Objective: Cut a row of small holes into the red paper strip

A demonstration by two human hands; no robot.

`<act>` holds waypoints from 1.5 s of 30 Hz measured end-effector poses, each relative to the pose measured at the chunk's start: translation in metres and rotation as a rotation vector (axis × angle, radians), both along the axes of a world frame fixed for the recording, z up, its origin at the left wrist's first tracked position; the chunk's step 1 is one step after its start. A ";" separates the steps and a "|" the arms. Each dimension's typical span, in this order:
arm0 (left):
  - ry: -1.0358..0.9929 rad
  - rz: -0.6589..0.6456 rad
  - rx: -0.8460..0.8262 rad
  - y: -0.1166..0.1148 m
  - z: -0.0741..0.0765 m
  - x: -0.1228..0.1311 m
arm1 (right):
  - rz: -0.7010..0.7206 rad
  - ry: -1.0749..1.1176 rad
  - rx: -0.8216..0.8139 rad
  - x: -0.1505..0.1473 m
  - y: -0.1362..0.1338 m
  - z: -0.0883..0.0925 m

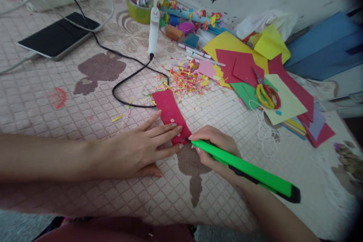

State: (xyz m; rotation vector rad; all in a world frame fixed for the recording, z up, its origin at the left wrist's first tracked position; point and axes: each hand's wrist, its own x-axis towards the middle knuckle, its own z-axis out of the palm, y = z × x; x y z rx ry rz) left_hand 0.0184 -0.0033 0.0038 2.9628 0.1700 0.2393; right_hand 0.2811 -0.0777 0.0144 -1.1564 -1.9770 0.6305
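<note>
A narrow red paper strip [167, 107] with small pale marks lies on the patterned tablecloth [96, 196]. My left hand [136, 149] rests flat with its fingers spread, the fingertips pressing on the strip's lower part. From the right, my right hand [217, 145] grips a green tool with black parts [246, 166], slim like a pen or cutter. Its dark tip touches or hovers just over the strip's lower right corner; which one I cannot tell.
Beyond the strip lie paper scraps [188, 79], a white glue gun [154, 32] and its black cable. Scissors [266, 96] rest on coloured papers [241, 68] at right, near white string [263, 132]. A black tablet [61, 36] and green tape [138, 9] are farther back.
</note>
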 end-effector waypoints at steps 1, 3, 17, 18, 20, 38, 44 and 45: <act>-0.009 0.002 0.007 -0.001 -0.001 0.000 | 0.004 -0.001 -0.001 0.000 0.000 0.000; -0.029 0.000 0.014 -0.001 -0.002 -0.001 | 0.014 0.000 -0.003 0.000 0.002 0.000; -0.019 -0.029 -0.028 0.003 -0.002 0.000 | 0.027 0.003 0.010 0.001 0.003 -0.001; -0.015 -0.029 -0.029 0.003 -0.002 0.000 | 0.024 0.002 0.007 0.001 0.003 0.000; -0.006 -0.031 -0.031 0.003 -0.003 0.000 | 0.019 -0.002 0.006 0.001 0.003 -0.001; -0.056 0.015 -0.028 -0.007 -0.003 0.004 | 0.008 0.013 -0.025 0.002 0.000 -0.003; -0.025 -0.048 -0.082 0.003 0.003 0.004 | 0.004 0.005 -0.008 0.003 0.000 -0.003; -0.021 -0.046 -0.078 0.004 0.004 0.003 | 0.003 0.003 -0.005 0.003 0.000 -0.003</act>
